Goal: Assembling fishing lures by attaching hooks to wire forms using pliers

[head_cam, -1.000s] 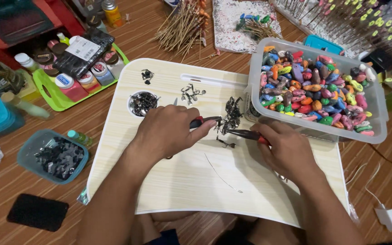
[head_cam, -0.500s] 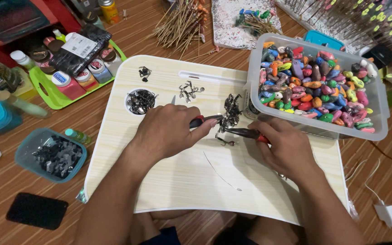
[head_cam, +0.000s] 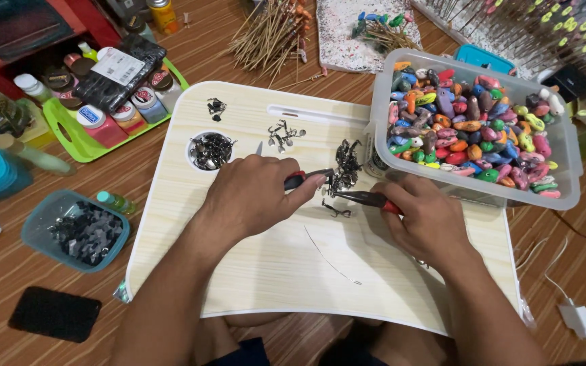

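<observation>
My left hand (head_cam: 256, 196) grips red-handled pliers (head_cam: 304, 179) over a pale wooden lap table (head_cam: 272, 271). In my right hand (head_cam: 425, 220) is a second pair of red-handled pliers (head_cam: 367, 199). Both plier tips meet at a small metal piece near a pile of dark metal findings (head_cam: 346, 166). A bent bit of wire (head_cam: 336, 211) lies just below the tips. Further back, a small cluster of metal hooks (head_cam: 283, 134) rests on the board. A round recess (head_cam: 211, 150) at the left holds more metal parts.
A clear plastic tub (head_cam: 557, 173) of colourful painted beads stands at the right. A green tray (head_cam: 89, 146) of paint jars sits at the left, with a teal box (head_cam: 79, 234) of dark pieces below. A black phone (head_cam: 54, 313), wooden skewers (head_cam: 272, 34), a white charger (head_cam: 578, 318).
Both hands stay at the same spot with the pliers together; the view has shifted only slightly.
</observation>
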